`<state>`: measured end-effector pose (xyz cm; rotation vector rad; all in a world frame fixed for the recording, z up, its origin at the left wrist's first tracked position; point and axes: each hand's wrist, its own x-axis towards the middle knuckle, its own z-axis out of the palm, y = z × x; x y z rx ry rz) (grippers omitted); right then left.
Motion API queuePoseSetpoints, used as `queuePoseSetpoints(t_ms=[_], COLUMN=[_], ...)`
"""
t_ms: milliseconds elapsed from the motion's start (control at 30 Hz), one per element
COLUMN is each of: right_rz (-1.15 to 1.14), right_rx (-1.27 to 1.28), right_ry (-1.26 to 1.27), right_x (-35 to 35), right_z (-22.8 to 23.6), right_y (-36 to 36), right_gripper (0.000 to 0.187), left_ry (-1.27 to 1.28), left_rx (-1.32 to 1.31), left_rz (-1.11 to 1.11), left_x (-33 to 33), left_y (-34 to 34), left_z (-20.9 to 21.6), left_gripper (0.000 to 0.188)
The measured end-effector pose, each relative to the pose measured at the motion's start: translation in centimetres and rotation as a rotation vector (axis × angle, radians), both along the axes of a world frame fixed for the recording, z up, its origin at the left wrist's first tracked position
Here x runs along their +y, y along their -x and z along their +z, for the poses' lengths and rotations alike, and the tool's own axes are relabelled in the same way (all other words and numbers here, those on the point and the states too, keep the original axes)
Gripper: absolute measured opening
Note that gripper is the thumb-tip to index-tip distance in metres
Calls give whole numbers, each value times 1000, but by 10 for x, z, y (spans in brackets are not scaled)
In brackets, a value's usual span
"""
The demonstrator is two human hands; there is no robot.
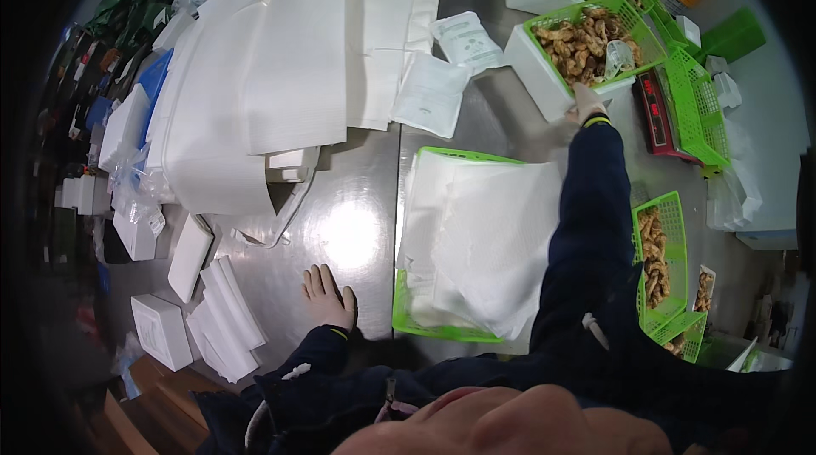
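My right hand [586, 104], in a pale glove, reaches far forward with its fingers at the near corner of a green plastic basket [653, 45]. That basket rests on a white foam box [535, 72] and holds brown knobbly pieces [586, 42] and a clear plastic scoop or cup [619, 57]. My left hand [327, 295], gloved too, lies flat on the steel table [348, 230] with fingers spread and nothing in it. Between my arms is another green basket [404, 306], covered by white sheets [489, 234] that hide its inside.
Stacked white sheets [297, 72] fill the table's far left. Two white packs [432, 93] lie beside them. Further right are a red scale [659, 110] and a green basket [677, 242] of brown pieces. Foam pieces [161, 332] sit at the left edge.
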<state>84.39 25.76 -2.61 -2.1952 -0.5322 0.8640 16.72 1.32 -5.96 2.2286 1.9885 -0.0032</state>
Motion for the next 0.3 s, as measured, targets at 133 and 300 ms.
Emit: queuePoseSetpoints(t_ms=[133,300], right_rz=[95,179], right_rx=[-146,-257], right_ry=[130,275], right_x=[-84,-154], right_z=[3,-12], right_y=[-56,-129], right_gripper=[39,38], left_ry=[-5,-52], left_rx=[14,8], left_rz=[20,-31], left_x=[-6,2], left_y=[2,-4], left_z=[7,-6], left_gripper=[74,71])
